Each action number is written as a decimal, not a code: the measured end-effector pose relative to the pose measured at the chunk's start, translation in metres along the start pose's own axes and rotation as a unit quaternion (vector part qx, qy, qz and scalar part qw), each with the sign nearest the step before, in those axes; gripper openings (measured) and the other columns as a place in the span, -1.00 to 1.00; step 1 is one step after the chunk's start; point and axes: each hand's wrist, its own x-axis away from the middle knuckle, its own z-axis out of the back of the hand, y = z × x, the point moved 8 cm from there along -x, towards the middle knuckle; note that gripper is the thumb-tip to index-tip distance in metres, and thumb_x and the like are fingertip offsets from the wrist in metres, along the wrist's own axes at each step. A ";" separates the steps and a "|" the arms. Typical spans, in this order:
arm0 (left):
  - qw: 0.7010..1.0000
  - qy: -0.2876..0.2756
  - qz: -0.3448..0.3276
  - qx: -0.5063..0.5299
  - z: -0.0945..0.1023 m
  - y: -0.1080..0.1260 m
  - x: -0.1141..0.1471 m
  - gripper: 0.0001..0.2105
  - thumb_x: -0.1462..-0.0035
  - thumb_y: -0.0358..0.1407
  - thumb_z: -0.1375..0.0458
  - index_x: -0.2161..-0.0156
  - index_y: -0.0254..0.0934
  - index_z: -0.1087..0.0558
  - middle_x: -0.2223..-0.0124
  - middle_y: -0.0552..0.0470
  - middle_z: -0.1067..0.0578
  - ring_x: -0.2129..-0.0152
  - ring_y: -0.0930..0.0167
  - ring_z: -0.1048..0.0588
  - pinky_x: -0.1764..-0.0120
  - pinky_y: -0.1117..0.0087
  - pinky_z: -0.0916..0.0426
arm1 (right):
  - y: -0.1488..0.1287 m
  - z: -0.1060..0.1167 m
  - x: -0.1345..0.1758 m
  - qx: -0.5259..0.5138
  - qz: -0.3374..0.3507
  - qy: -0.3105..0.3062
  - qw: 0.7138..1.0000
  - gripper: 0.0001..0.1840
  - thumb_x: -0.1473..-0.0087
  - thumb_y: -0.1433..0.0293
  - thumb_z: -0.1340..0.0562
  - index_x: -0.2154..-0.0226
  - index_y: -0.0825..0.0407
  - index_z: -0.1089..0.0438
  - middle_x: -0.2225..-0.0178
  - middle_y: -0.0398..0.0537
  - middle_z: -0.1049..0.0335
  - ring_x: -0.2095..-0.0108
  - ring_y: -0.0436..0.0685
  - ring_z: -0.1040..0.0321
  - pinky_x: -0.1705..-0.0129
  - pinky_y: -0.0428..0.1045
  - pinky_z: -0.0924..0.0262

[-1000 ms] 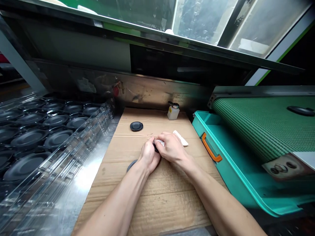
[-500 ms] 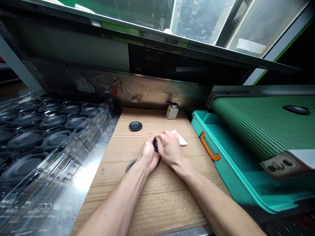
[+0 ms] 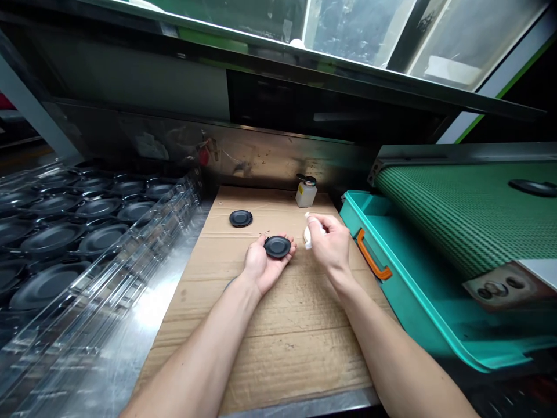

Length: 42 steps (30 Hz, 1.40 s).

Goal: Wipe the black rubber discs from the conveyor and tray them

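In my left hand [image 3: 261, 264] lies a round black plastic lid-like part [image 3: 277, 247], its dished face turned up and its edge held by thumb and fingers. My right hand [image 3: 331, 241] is closed on a white cloth [image 3: 310, 232], to the right of the part and apart from it. Another black round part [image 3: 241, 218] lies on the cardboard [image 3: 296, 360] beyond my left hand. A third one [image 3: 230, 283] is mostly hidden behind my left forearm. At the back of the cardboard stands a small whitish bottle [image 3: 306, 193] with its metal cap flipped up.
Clear plastic trays [image 3: 130, 255] full of black round parts stand at the left. On the right are a teal bin [image 3: 418, 313] with an orange handle [image 3: 372, 255] and a green conveyor belt [image 3: 470, 209] carrying a black part [image 3: 533, 187]. A metal panel [image 3: 270, 154] closes the back.
My right hand has left the black part and moved right, picking up the white cloth from the cardboard. The part in my left hand now shows its face upward.
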 end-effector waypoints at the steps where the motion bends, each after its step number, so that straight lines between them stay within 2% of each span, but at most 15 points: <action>1: 1.000 0.004 0.004 0.010 0.000 0.000 0.001 -0.58 -0.31 -0.15 0.20 0.20 -0.46 -0.38 0.26 -0.30 -0.50 0.30 0.23 -0.54 0.31 0.25 -0.51 | 0.013 0.008 -0.005 -0.011 -0.028 0.034 0.999 -0.65 -0.16 0.20 -0.12 0.28 0.10 -0.50 0.31 0.00 -0.49 0.31 0.11 -0.39 0.26 -0.02 -0.21; 5: 1.000 0.014 0.002 0.025 0.000 0.000 0.001 -0.58 -0.31 -0.14 0.21 0.15 -0.45 -0.36 0.26 -0.30 -0.48 0.30 0.23 -0.53 0.29 0.22 -0.53 | 0.048 0.019 -0.016 -0.030 -0.087 0.083 0.992 -0.60 -0.11 0.16 -0.15 0.35 0.15 -0.51 0.41 0.01 -0.49 0.38 0.12 -0.37 0.35 -0.03 -0.19; 8: 1.000 0.012 0.003 0.016 0.000 -0.002 0.000 -0.57 -0.31 -0.12 0.21 0.15 -0.45 -0.36 0.23 -0.32 -0.48 0.27 0.21 -0.52 0.28 0.21 -0.53 | 0.054 0.018 -0.017 -0.020 -0.082 0.085 0.993 -0.63 -0.10 0.19 -0.16 0.37 0.15 -0.52 0.42 0.01 -0.49 0.41 0.10 -0.36 0.36 -0.03 -0.19; 10: 1.000 0.007 0.000 0.006 0.001 -0.002 0.000 -0.57 -0.30 -0.12 0.21 0.16 -0.44 -0.37 0.22 -0.33 -0.48 0.25 0.20 -0.52 0.29 0.22 -0.52 | 0.049 0.014 -0.015 -0.016 -0.065 0.063 0.996 -0.64 -0.11 0.20 -0.16 0.36 0.14 -0.52 0.42 0.00 -0.49 0.40 0.09 -0.36 0.34 -0.03 -0.20; 12: 1.000 -0.002 -0.001 -0.004 0.000 -0.003 -0.002 -0.56 -0.30 -0.12 0.22 0.18 -0.43 -0.38 0.22 -0.34 -0.47 0.24 0.20 -0.51 0.31 0.23 -0.52 | 0.040 0.006 -0.013 -0.019 -0.047 0.017 0.999 -0.64 -0.13 0.18 -0.15 0.29 0.13 -0.50 0.39 0.00 -0.48 0.40 0.08 -0.35 0.33 -0.03 -0.21; 15: 1.000 -0.018 0.002 -0.010 -0.001 -0.004 -0.004 -0.59 -0.30 -0.16 0.21 0.22 -0.42 -0.39 0.24 -0.30 -0.48 0.25 0.21 -0.51 0.31 0.24 -0.50 | 0.014 -0.011 -0.004 -0.005 0.007 -0.093 0.996 -0.66 -0.16 0.19 -0.15 0.20 0.08 -0.46 0.32 -0.02 -0.48 0.37 0.06 -0.35 0.30 -0.02 -0.21; 18: 0.999 -0.039 -0.017 -0.017 -0.004 -0.003 -0.005 -0.66 -0.29 -0.23 0.17 0.30 -0.38 -0.39 0.32 -0.19 -0.49 0.31 0.28 -0.51 0.28 0.25 -0.49 | -0.012 -0.030 0.013 0.067 0.087 -0.211 0.971 -0.76 -0.16 0.27 -0.15 0.26 0.03 -0.49 0.30 -0.05 -0.47 0.28 0.09 -0.34 0.20 -0.01 -0.17; 21: 0.998 -0.054 -0.030 -0.029 -0.008 -0.006 -0.006 -0.67 -0.28 -0.28 0.16 0.39 -0.35 -0.37 0.42 -0.12 -0.47 0.33 0.29 -0.51 0.22 0.25 -0.47 | -0.020 -0.044 0.026 0.154 0.125 -0.277 0.940 -0.79 -0.16 0.34 -0.14 0.31 0.03 -0.49 0.35 -0.07 -0.44 0.27 0.10 -0.30 0.17 -0.02 -0.09; 26: 0.997 -0.049 -0.050 -0.031 -0.010 -0.012 -0.006 -0.72 -0.25 -0.35 0.12 0.41 -0.35 -0.37 0.39 -0.11 -0.50 0.27 0.31 -0.51 0.13 0.29 -0.43 | -0.019 -0.051 0.029 0.221 0.140 -0.267 0.928 -0.78 -0.15 0.39 -0.10 0.35 0.06 -0.45 0.36 -0.04 -0.39 0.31 0.10 -0.25 0.20 -0.02 -0.03; 29: 0.996 -0.036 -0.072 -0.044 -0.009 -0.010 -0.004 -0.73 -0.24 -0.37 0.10 0.42 -0.35 -0.38 0.40 -0.08 -0.50 0.27 0.33 -0.52 0.10 0.31 -0.42 | -0.023 -0.055 0.032 0.205 0.150 -0.289 0.923 -0.76 -0.15 0.42 -0.08 0.40 0.06 -0.45 0.41 -0.06 -0.37 0.36 0.08 -0.23 0.25 -0.03 -0.02; 33: 0.996 -0.038 -0.062 -0.053 -0.010 -0.012 -0.002 -0.72 -0.23 -0.37 0.09 0.44 -0.36 -0.39 0.39 -0.10 -0.50 0.28 0.33 -0.52 0.10 0.31 -0.41 | -0.029 -0.058 0.037 0.173 0.165 -0.331 0.913 -0.76 -0.15 0.42 -0.07 0.36 0.04 -0.46 0.40 -0.09 -0.37 0.36 0.07 -0.24 0.26 -0.04 -0.04; 37: 0.993 -0.050 -0.085 -0.060 -0.012 -0.012 -0.002 -0.75 -0.21 -0.41 0.07 0.44 -0.36 -0.39 0.43 -0.05 -0.48 0.32 0.38 -0.51 0.10 0.38 -0.39 | -0.025 -0.050 0.029 0.254 0.156 -0.249 0.921 -0.76 -0.14 0.41 -0.07 0.37 0.08 -0.44 0.34 0.01 -0.37 0.29 0.14 -0.25 0.18 0.02 -0.01; 38: 0.993 -0.048 -0.091 -0.064 -0.011 -0.011 -0.002 -0.75 -0.20 -0.41 0.07 0.44 -0.36 -0.39 0.43 -0.05 -0.48 0.32 0.38 -0.51 0.11 0.38 -0.39 | -0.026 -0.051 0.029 0.253 0.159 -0.250 0.921 -0.76 -0.14 0.41 -0.07 0.37 0.08 -0.44 0.34 0.01 -0.37 0.29 0.14 -0.25 0.18 0.02 -0.01; 41: 0.991 -0.042 -0.095 -0.080 -0.010 -0.011 -0.001 -0.73 -0.20 -0.42 0.08 0.46 -0.37 -0.40 0.46 -0.05 -0.47 0.33 0.37 -0.51 0.12 0.38 -0.39 | -0.027 -0.059 0.035 0.217 0.168 -0.315 0.908 -0.77 -0.13 0.40 -0.06 0.37 0.06 -0.43 0.37 -0.05 -0.38 0.33 0.10 -0.25 0.24 -0.02 -0.02; 42: 0.991 -0.043 -0.092 -0.082 -0.011 -0.011 -0.001 -0.73 -0.19 -0.42 0.07 0.46 -0.37 -0.40 0.46 -0.05 -0.47 0.34 0.37 -0.51 0.12 0.38 -0.39 | -0.027 -0.059 0.035 0.221 0.166 -0.319 0.906 -0.77 -0.13 0.40 -0.07 0.38 0.05 -0.43 0.38 -0.05 -0.38 0.34 0.10 -0.25 0.24 -0.02 -0.02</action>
